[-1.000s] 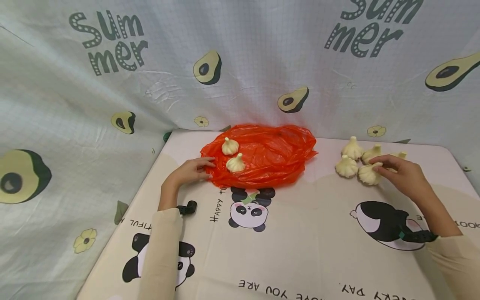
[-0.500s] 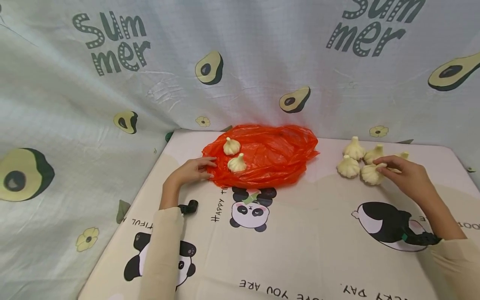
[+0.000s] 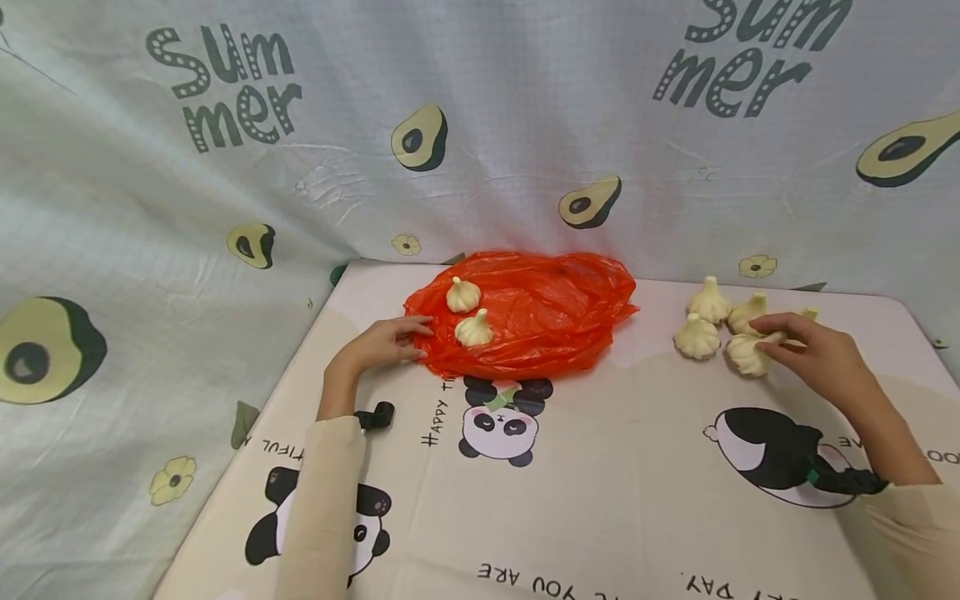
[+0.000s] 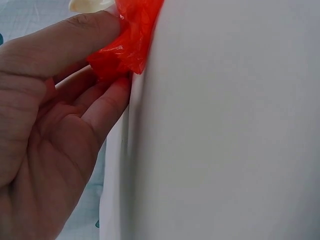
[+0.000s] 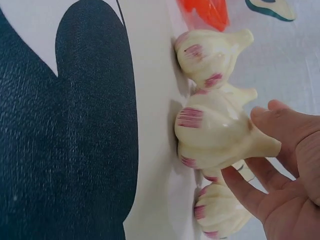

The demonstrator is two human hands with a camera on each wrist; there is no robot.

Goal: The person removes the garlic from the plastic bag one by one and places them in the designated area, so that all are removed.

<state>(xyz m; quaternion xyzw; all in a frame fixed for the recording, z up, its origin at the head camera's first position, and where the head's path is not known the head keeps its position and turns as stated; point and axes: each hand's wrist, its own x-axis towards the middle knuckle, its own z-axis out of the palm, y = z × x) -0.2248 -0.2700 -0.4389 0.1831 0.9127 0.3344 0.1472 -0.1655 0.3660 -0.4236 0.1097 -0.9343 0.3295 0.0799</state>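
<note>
My right hand (image 3: 821, 354) pinches a garlic bulb (image 3: 748, 357) by its neck, thumb on one side and fingers on the other. In the right wrist view this bulb (image 5: 215, 130) is cream with pink streaks, its stem pointing into the hand. Several more garlic bulbs (image 3: 697, 337) cluster around it, partly hidden behind the hand. On the left, a red plastic bag (image 3: 540, 300) lies spread on the table with two garlic bulbs (image 3: 473, 328) on its left part. My left hand (image 3: 381, 343) holds the bag's left edge between thumb and fingers, as the left wrist view shows the crumpled plastic (image 4: 132, 42).
The table (image 3: 585, 492) wears a pale cloth printed with pandas and lettering. A hanging curtain (image 3: 510, 125) with avocado prints stands right behind the bag and garlic, and continues along the left side. Each wrist carries a black strapped camera (image 3: 381, 414).
My right hand and the garlic bulb it pinches have shifted slightly right and nearer, a little away from the left neighbouring bulb. The left hand stays at the bag's edge.
</note>
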